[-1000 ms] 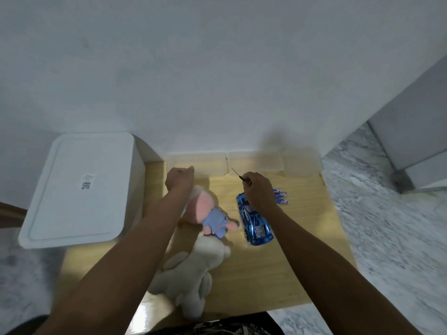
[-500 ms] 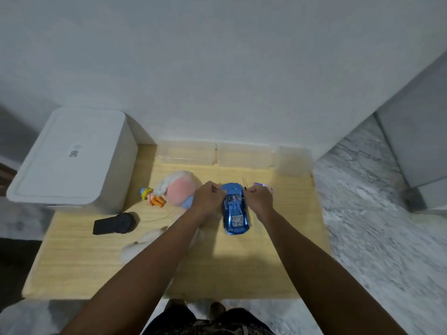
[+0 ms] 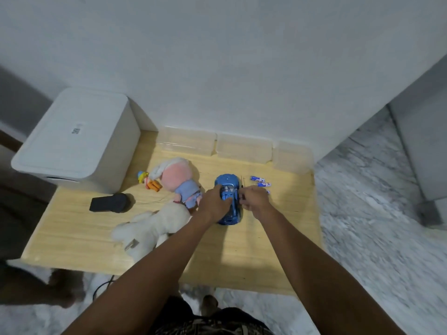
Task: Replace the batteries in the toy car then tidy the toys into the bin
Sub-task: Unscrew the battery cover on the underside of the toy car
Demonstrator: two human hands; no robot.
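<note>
A blue toy car [image 3: 228,183] lies on the wooden table [image 3: 242,250], nose pointing away from me. My left hand [image 3: 214,204] grips the car's left side, fingers curled over its roof. My right hand [image 3: 254,198] sits against the car's right side and pinches a thin dark screwdriver [image 3: 242,182] whose tip sticks up past the fingers. Several blue batteries [image 3: 260,181] lie just right of the car. The white lidded bin [image 3: 75,141] stands at the table's left, lid closed.
A pink-faced doll in a blue dress [image 3: 177,178], a white plush rabbit [image 3: 154,226], a small yellow-orange figure [image 3: 147,181] and a black remote [image 3: 110,203] lie left of the car. Clear plastic boxes [image 3: 242,147] line the wall. Marble floor lies to the right.
My left hand has moved from beside the doll onto the car and closed on it. My right hand stays by the car's right side with the screwdriver. The camera has tilted down.
</note>
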